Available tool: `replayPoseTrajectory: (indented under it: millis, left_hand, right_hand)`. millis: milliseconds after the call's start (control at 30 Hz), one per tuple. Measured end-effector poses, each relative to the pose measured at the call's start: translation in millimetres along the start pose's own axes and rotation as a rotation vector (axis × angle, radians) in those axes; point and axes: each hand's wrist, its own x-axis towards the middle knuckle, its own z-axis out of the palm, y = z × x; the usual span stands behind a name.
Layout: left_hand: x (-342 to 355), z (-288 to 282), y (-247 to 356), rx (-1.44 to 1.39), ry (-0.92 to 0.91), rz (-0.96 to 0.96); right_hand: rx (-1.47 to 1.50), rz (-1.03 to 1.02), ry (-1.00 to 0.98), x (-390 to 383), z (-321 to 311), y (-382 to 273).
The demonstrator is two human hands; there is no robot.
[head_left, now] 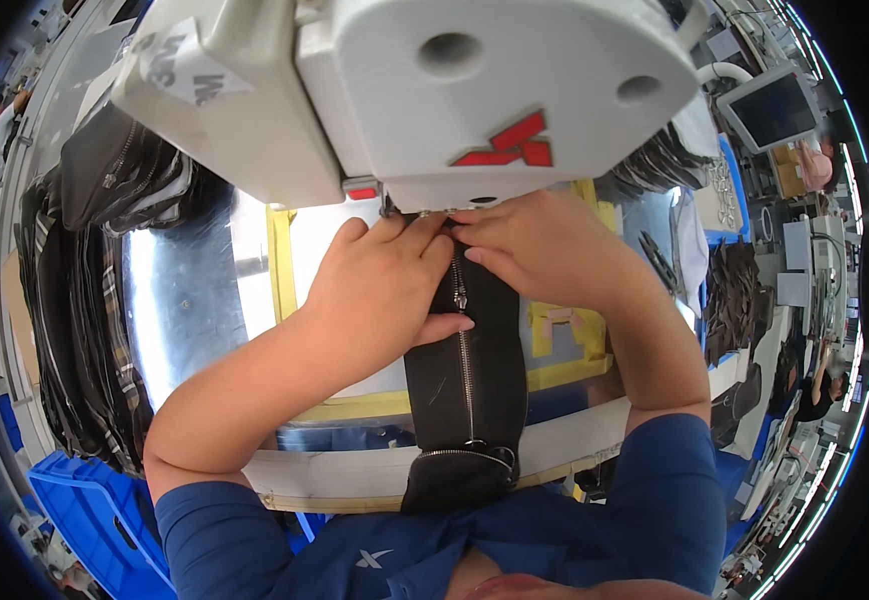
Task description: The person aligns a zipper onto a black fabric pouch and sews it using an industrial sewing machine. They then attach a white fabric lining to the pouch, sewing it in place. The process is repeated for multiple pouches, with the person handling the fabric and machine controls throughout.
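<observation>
A long black fabric strip with a metal zipper (466, 385) runs from beneath the sewing machine head (514, 70) toward my body and hangs over the table's near edge. Its silver zipper slider (460, 300) sits below my fingers. My left hand (384, 275) presses on the strip's left side, fingers spread toward the needle area, thumb stretched out across the zipper. On the other side, my right hand (524, 240) pinches the strip's far end close to the machine, with thumb and fingertips together. The machine head and my fingers hide the needle and the strip's far end.
Yellow tape (284, 270) frames a pale work plate on the metal table. Dark fabric pieces (79, 320) are stacked at the left, above a blue crate (94, 510). Dark scissors or snips (657, 262) lie at the right, near a blue tray (729, 190) and a monitor (769, 108).
</observation>
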Motion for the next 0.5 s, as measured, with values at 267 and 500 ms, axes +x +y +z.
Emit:
replayPoseTrajectory:
  millis: [267, 500]
  left_hand:
    - [2, -1, 3, 0.019, -0.040, -0.011]
    - [4, -9, 5, 0.055, -0.114, -0.064]
  right_hand:
    - [-0.057, -0.020, 0.044, -7, 5, -8]
    - [-0.012, -0.037, 0.072, -4, 12, -7]
